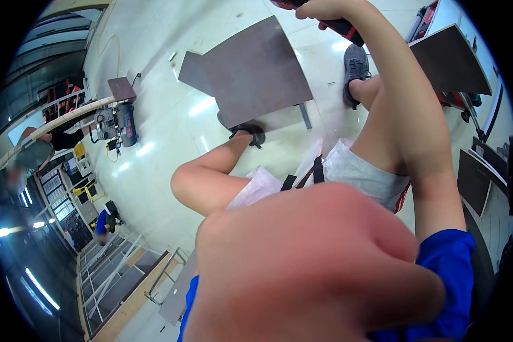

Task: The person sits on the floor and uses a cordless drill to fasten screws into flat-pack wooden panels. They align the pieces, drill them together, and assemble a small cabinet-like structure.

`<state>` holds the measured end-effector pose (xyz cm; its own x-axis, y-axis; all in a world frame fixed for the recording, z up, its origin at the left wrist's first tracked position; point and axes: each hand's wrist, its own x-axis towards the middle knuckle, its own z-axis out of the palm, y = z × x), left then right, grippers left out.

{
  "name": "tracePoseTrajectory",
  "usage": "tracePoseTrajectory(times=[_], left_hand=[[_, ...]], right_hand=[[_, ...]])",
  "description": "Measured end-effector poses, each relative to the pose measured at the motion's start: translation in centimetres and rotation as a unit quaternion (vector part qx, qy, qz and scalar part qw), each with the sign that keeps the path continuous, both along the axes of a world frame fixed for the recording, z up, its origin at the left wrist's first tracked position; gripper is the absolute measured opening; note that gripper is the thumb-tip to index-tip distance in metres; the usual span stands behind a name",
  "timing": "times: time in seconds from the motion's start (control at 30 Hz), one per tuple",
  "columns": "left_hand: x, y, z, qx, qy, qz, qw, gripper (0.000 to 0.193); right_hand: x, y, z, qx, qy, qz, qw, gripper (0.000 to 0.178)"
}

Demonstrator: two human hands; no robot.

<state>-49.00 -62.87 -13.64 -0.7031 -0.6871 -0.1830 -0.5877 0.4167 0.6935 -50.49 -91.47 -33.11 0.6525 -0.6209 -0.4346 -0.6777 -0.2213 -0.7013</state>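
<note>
My right arm reaches forward, and my right hand is wrapped round a red and black cordless drill, partly cut off by the top edge. Very near the camera, my left hand fills the lower middle as a blurred shape; its fingers cannot be made out. Between my feet and beyond them lies a large grey-brown panel on the floor, with a smaller panel piece showing at its left side. A narrow grey strip sticks out from the panel's near right edge.
A small air compressor stands on the left. Another dark panel is raised at the right, with more boards below it. Racks of panels fill the lower left. Two people are farther off on the left.
</note>
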Motion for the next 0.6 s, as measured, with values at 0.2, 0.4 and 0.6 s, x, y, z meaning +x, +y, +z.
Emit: tracePoseTrajectory(times=[0.2, 0.4, 0.6], left_hand=[[1.9, -1.0, 0.6, 0.001, -0.041, 0.014, 0.999, 0.041], [4.7, -2.1, 0.8, 0.003, -0.096, 0.045, 0.994, 0.042], [2.3, -2.2, 5.5, 0.002, -0.238, -0.005, 0.971, 0.042]], right_hand=[[0.2, 0.2, -0.1, -0.003, -0.003, -0.002, 1.0, 0.031], [-0.2, -0.3, 0.1, -0.004, 0.014, 0.0, 1.0, 0.033], [1.4, 0.5, -0.9, 0.027, 0.007, 0.015, 0.999, 0.029]])
